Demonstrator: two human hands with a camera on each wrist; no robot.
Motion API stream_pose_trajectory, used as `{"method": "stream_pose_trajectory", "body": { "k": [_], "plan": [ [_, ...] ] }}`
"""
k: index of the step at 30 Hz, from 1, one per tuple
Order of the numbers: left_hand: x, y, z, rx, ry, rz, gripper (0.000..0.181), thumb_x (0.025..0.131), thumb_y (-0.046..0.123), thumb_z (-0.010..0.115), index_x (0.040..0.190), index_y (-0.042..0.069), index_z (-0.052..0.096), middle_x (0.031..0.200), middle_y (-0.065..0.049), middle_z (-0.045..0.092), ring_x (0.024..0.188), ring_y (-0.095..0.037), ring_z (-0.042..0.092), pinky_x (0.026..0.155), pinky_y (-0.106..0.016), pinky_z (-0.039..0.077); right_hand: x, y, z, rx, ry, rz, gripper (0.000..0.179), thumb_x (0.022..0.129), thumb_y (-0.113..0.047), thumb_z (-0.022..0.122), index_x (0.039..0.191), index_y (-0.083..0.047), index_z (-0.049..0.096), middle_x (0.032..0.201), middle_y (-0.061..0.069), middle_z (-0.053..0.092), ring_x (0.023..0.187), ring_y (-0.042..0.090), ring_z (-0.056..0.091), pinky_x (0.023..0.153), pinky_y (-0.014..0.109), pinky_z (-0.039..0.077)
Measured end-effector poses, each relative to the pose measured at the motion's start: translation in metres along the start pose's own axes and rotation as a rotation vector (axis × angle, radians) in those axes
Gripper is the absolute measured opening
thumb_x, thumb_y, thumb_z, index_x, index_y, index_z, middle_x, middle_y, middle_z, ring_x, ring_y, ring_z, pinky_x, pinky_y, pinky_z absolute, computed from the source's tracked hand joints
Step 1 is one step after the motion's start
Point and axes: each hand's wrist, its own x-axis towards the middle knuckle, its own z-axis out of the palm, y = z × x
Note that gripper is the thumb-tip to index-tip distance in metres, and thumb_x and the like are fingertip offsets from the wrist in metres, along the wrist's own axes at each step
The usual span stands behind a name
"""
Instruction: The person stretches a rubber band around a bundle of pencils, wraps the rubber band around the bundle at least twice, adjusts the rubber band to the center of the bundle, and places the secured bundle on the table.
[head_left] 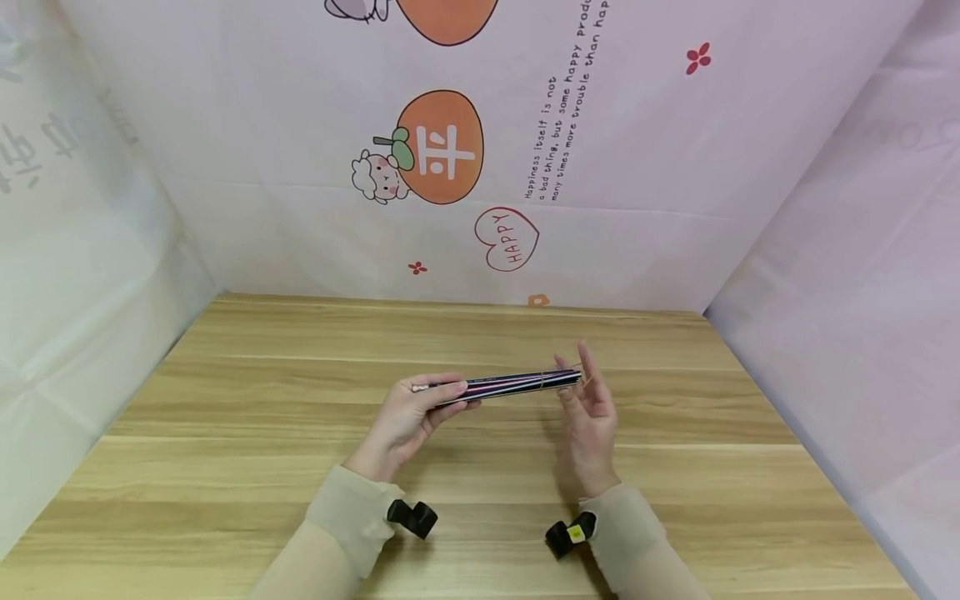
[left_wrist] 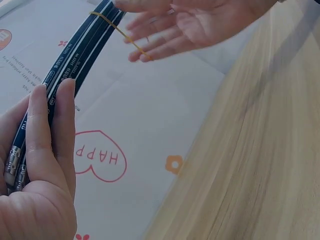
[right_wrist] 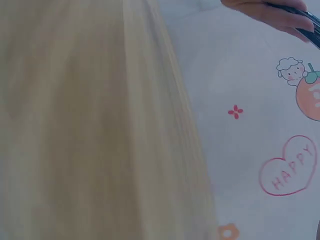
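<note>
Left hand (head_left: 407, 418) grips the pencils (head_left: 517, 384) above the table (head_left: 712, 475), between near and far edges; right hand (head_left: 592, 418), fingers extended, stretches the rubber band (left_wrist: 125, 36). Recommended: keep pencils tightly bunched, tension even.

Pencils (left_wrist: 82, 45) looked glossy-painted w/ shiny metal ferrules (left_wrist: 15, 156); band (left_wrist: 126, 37) looked like smooth rubber. Tbl top (head_left: 450, 333) was smooth, semi-matt wood-grain. Backdrop (head_left: 637, 167) was matt cloth, wrist cams (head_left: 424, 520) plastic.
</note>
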Motion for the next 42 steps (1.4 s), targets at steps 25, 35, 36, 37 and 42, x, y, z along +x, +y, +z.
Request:
{"method": "stream_pose_trajectory", "body": {
  "k": [25,35,36,37,42],
  "plan": [
    [0.001,0.003,-0.002,0.204,-0.013,0.009,0.039,0.088,-0.007,0.068,0.124,-0.016,0.058,0.116,-0.02,0.066,0.086,-0.027,0.075,0.083,-0.027,0.063,0.027,-0.042,-0.015,-0.895,-0.648,-0.478,0.065,0.075,-0.011,0.084,0.134,-0.003,0.06,0.14,0.011,0.06,0.134,0.011,0.051,0.118,0.025,0.04],
    [0.0,0.003,0.0,0.235,-0.048,0.013,0.031,0.088,-0.006,0.068,0.118,-0.015,0.063,0.124,-0.028,0.059,0.094,-0.032,0.073,0.084,-0.027,0.062,0.028,-0.039,-0.015,-0.778,-0.668,-0.385,0.055,0.07,0.011,0.081,0.122,-0.002,0.067,0.129,0.01,0.067,0.124,0.009,0.06,0.111,0.023,0.046],
    [-0.001,0.003,-0.001,0.234,-0.055,0.015,0.027,0.088,-0.007,0.067,0.115,-0.012,0.066,0.125,-0.028,0.059,0.095,-0.032,0.073,0.084,-0.026,0.062,0.028,-0.039,-0.015,-0.751,-0.658,-0.336,0.052,0.071,0.012,0.08,0.12,0.0,0.068,0.129,0.007,0.068,0.123,0.008,0.06,0.11,0.022,0.047],
    [-0.001,0.003,-0.001,0.232,-0.062,0.016,0.024,0.088,-0.007,0.067,0.112,-0.01,0.068,0.126,-0.03,0.059,0.096,-0.033,0.073,0.085,-0.026,0.062,0.027,-0.039,-0.014,-0.727,-0.643,-0.278,0.052,0.071,0.014,0.079,0.12,0.0,0.068,0.128,0.004,0.068,0.122,0.007,0.061,0.108,0.022,0.049],
    [-0.001,0.003,-0.002,0.23,-0.066,0.027,0.03,0.088,-0.007,0.068,0.116,-0.015,0.064,0.117,-0.024,0.066,0.091,-0.027,0.074,0.085,-0.026,0.062,0.024,-0.042,-0.015,-0.669,-0.57,0.025,0.045,0.081,0.005,0.076,0.124,0.001,0.066,0.131,-0.009,0.066,0.126,0.006,0.057,0.101,0.019,0.053]
  ]
}}
